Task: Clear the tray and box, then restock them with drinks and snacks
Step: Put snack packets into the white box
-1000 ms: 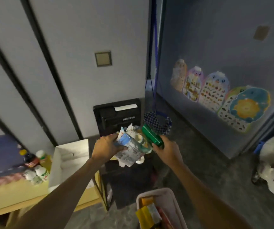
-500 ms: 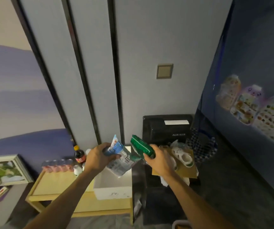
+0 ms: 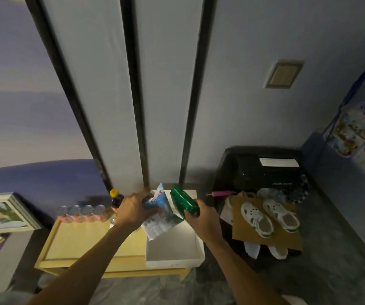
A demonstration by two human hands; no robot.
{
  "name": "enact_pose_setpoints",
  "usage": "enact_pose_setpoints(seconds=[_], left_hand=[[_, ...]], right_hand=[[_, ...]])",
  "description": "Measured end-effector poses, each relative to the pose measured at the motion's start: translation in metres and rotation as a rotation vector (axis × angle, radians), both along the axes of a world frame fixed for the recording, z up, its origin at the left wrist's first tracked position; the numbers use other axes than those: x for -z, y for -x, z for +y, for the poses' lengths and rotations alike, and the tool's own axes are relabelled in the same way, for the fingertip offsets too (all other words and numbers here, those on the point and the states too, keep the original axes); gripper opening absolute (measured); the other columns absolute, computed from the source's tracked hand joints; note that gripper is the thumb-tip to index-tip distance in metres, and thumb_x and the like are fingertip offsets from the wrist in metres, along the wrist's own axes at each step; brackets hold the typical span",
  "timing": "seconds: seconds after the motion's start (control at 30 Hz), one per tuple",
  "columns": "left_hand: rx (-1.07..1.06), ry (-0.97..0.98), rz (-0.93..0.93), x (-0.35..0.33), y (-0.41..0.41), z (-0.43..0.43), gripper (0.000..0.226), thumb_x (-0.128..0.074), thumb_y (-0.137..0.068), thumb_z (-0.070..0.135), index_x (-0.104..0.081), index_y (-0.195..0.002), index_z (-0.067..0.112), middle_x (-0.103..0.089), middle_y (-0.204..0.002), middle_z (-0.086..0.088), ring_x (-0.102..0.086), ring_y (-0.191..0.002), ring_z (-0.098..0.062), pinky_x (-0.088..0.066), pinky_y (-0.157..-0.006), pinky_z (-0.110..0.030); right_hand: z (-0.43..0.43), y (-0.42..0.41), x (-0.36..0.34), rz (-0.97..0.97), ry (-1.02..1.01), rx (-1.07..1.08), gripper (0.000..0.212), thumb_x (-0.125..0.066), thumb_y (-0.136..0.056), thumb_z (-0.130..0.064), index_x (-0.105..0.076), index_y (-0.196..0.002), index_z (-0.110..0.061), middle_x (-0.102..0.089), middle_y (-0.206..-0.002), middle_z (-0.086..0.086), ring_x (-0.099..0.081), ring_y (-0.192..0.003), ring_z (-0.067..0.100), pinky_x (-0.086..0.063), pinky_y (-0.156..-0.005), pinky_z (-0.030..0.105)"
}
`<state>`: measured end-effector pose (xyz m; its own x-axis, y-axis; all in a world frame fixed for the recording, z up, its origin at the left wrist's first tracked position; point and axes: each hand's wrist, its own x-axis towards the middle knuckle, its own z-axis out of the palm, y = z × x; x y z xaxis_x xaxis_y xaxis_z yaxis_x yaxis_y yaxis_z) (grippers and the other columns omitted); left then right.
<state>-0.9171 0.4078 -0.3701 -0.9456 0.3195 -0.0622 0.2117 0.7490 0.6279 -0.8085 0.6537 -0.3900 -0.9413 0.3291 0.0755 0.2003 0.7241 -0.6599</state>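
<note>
My left hand [image 3: 131, 211] grips several blue-and-white snack packets [image 3: 160, 216] above the far end of an open white box [image 3: 172, 258]. My right hand [image 3: 199, 219] holds a green packet [image 3: 183, 201] over the same box, close beside the blue packets. The box looks bare inside and rests on the right end of a pale yellow tray [image 3: 78, 241]. The tray lies on a low wooden table. A dark bottle with a yellow cap [image 3: 116, 200] and a row of small pink-lidded bottles [image 3: 81, 213] stand at the tray's far edge.
A black bin [image 3: 256, 168] stands right of the table, with white shoes [image 3: 269, 216] on a brown paper bag [image 3: 243, 232] in front of it. A framed picture [image 3: 3, 212] leans at the left. Paneled wall behind; grey floor below.
The view has swung left from the black bin to the table. Both hands, holding the same packets, have moved from in front of the bin to above the white box.
</note>
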Motion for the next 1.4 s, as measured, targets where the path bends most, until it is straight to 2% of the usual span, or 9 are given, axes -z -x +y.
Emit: enact_pose_setpoints(seconds=[0.27, 0.4, 0.6, 0.77, 0.87, 1.03, 1.23, 1.33, 1.4], left_hand=[[0.023, 0.121, -0.011, 0.026, 0.033, 0.039, 0.049, -0.081, -0.078, 0.068, -0.072, -0.116, 0.038, -0.074, -0.102, 0.012, -0.065, -0.085, -0.011, -0.057, -0.076, -0.033], [0.103, 0.201, -0.05, 0.045, 0.054, 0.056, 0.052, -0.084, -0.076, 0.068, -0.072, -0.117, 0.037, -0.074, -0.106, 0.013, -0.066, -0.09, -0.012, -0.059, -0.085, -0.038], [0.184, 0.312, -0.109, 0.074, 0.084, 0.082, 0.049, -0.078, -0.085, 0.064, -0.068, -0.122, 0.033, -0.07, -0.111, 0.007, -0.063, -0.098, -0.018, -0.055, -0.088, -0.038], [0.179, 0.315, -0.14, 0.114, 0.093, 0.079, 0.057, -0.083, -0.081, 0.062, -0.068, -0.13, 0.039, -0.073, -0.122, 0.01, -0.067, -0.105, -0.016, -0.058, -0.09, -0.037], [0.16, 0.295, -0.109, 0.121, 0.092, 0.075, 0.061, -0.085, -0.08, 0.059, -0.066, -0.136, 0.041, -0.072, -0.13, 0.013, -0.069, -0.11, -0.014, -0.062, -0.091, -0.037], [0.14, 0.269, -0.064, 0.108, 0.085, 0.078, 0.05, -0.086, -0.084, 0.05, -0.068, -0.129, 0.038, -0.073, -0.123, 0.009, -0.067, -0.114, -0.018, -0.055, -0.102, -0.045], [0.046, 0.24, -0.036, 0.071, 0.071, 0.068, 0.051, -0.09, -0.079, 0.051, -0.069, -0.124, 0.039, -0.07, -0.129, 0.006, -0.063, -0.119, -0.024, -0.054, -0.101, -0.044], [0.04, 0.254, 0.006, 0.053, 0.06, 0.061, 0.059, -0.083, -0.078, 0.066, -0.064, -0.129, 0.043, -0.068, -0.131, 0.009, -0.064, -0.118, -0.022, -0.056, -0.097, -0.041], [0.041, 0.266, 0.021, 0.037, 0.051, 0.062, 0.071, -0.071, -0.077, 0.081, -0.058, -0.136, 0.043, -0.066, -0.136, 0.01, -0.061, -0.121, -0.021, -0.055, -0.099, -0.041]], right_hand=[[0.0, 0.042, 0.046, -0.146, 0.04, 0.136, 0.047, -0.074, -0.095, -0.055, -0.068, -0.122, -0.017, -0.079, -0.104, -0.004, -0.078, -0.09, 0.011, -0.066, -0.073, 0.027], [0.005, 0.063, 0.072, -0.225, 0.058, 0.131, 0.044, -0.074, -0.094, -0.054, -0.068, -0.118, -0.017, -0.08, -0.104, -0.002, -0.079, -0.092, 0.014, -0.067, -0.075, 0.032], [0.022, 0.081, 0.104, -0.336, 0.068, 0.086, 0.045, -0.073, -0.099, -0.045, -0.065, -0.13, -0.015, -0.077, -0.119, 0.0, -0.077, -0.102, 0.013, -0.062, -0.081, 0.022], [0.03, 0.086, 0.128, -0.388, 0.105, 0.062, 0.044, -0.075, -0.098, -0.042, -0.065, -0.132, -0.017, -0.077, -0.123, 0.003, -0.077, -0.106, 0.015, -0.065, -0.086, 0.031], [0.029, 0.084, 0.131, -0.385, 0.108, 0.062, 0.048, -0.077, -0.096, -0.043, -0.063, -0.135, -0.019, -0.076, -0.125, 0.002, -0.076, -0.109, 0.015, -0.065, -0.088, 0.033], [0.032, 0.082, 0.114, -0.36, 0.08, 0.045, 0.066, -0.076, -0.094, -0.051, -0.055, -0.148, -0.02, -0.071, -0.136, -0.001, -0.07, -0.123, 0.017, -0.06, -0.099, 0.032], [0.048, 0.077, 0.069, -0.21, -0.089, 0.008, 0.057, -0.061, -0.095, -0.066, -0.055, -0.136, -0.027, -0.067, -0.122, -0.01, -0.066, -0.108, 0.007, -0.062, -0.09, 0.032], [0.059, 0.07, 0.045, -0.147, -0.186, -0.022, 0.066, -0.054, -0.094, -0.073, -0.052, -0.141, -0.026, -0.062, -0.141, -0.003, -0.059, -0.129, 0.017, -0.053, -0.11, 0.04], [0.067, 0.062, 0.023, -0.196, -0.243, -0.029, 0.086, -0.049, -0.095, -0.079, -0.044, -0.157, -0.02, -0.045, -0.165, 0.005, -0.04, -0.153, 0.027, -0.033, -0.127, 0.044]])
